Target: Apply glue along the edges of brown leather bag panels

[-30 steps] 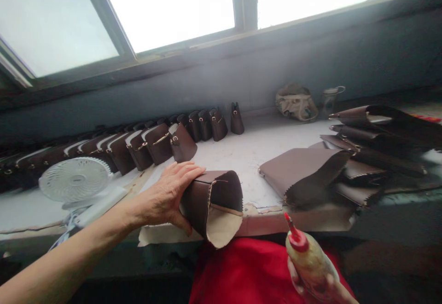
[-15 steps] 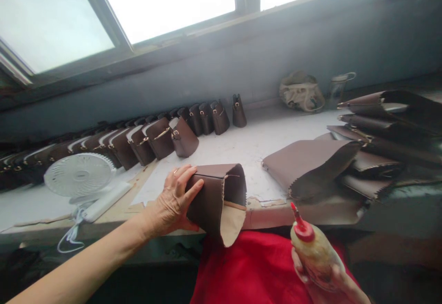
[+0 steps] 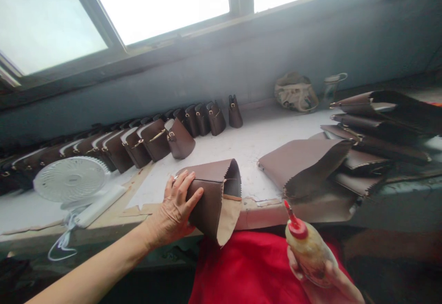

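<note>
My left hand (image 3: 177,207) grips a brown leather bag piece (image 3: 209,203) by its closed end, fingers over its top. The piece lies on its side at the table's front edge, its zigzag-cut mouth facing right and a beige lining flap hanging from it. In my right hand (image 3: 321,272) is a squeeze bottle (image 3: 311,253) with a red cap and a narrow red nozzle pointing up and left. The bottle is held above my red apron (image 3: 241,267), apart from the bag piece.
Finished-looking brown bags (image 3: 181,139) stand in rows at the left and back. A white fan (image 3: 71,178) lies at the left. Flat brown pieces (image 3: 304,161) are piled at the right. A cloth bundle (image 3: 296,92) and a clear bottle (image 3: 331,88) sit behind.
The bag piece has turned slightly in my left hand, its mouth tipping a little upward. The whole view has shifted slightly; my right hand still holds the bottle.
</note>
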Motion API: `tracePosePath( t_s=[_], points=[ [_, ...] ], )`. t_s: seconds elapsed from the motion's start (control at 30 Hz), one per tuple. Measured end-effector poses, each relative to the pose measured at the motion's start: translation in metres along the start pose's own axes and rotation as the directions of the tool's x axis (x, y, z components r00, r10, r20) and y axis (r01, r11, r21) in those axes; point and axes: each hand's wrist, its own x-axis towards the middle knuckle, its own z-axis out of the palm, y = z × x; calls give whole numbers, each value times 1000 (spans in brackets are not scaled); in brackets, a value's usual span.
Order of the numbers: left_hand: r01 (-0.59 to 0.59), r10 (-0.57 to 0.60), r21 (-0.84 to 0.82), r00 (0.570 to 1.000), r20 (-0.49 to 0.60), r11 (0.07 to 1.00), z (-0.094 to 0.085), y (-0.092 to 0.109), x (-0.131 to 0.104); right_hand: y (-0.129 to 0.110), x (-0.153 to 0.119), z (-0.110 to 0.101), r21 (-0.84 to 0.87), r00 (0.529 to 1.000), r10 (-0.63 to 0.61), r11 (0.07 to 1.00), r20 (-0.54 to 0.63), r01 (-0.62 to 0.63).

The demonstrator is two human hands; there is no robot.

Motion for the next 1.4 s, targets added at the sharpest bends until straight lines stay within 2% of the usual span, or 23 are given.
tracePosePath(
  t_s=[0.13,0.33,0.53,0.77,0.97,1.07,1.23,1.33,1.4],
  points=[
    [30,-29,-12,999,30,999,4,1,4,3,-3,4,32,999,-35,999,-16,36],
    [-38,40,-39,998,45,999,9,-1,5,-2,2,1,50,995,51,997,83,-55],
    [-16,11,-89,998,-54,996,9,1,-1,-21,-3,10,-12,963,153,988,220,-154],
    [-7,-4,-107,994,-107,994,19,-3,-3,-37,-28,23,-36,978,160,987,134,-157],
    [-19,2,-108,988,-152,994,22,-11,-8,-37,-30,22,-19,980,188,982,71,-187],
    [-43,21,-124,985,-172,991,14,-15,-8,-37,-28,24,-8,980,185,983,73,-185],
    [-163,126,-198,974,-186,966,-19,-19,2,-44,-27,37,-4,988,153,988,14,-153],
    [-195,148,-250,969,-197,948,-36,-18,8,-51,-27,44,-80,992,116,990,-46,-120],
    [-219,177,-255,968,-179,942,-41,-17,10,-58,-27,46,-177,994,89,979,-61,-99]
  ],
)
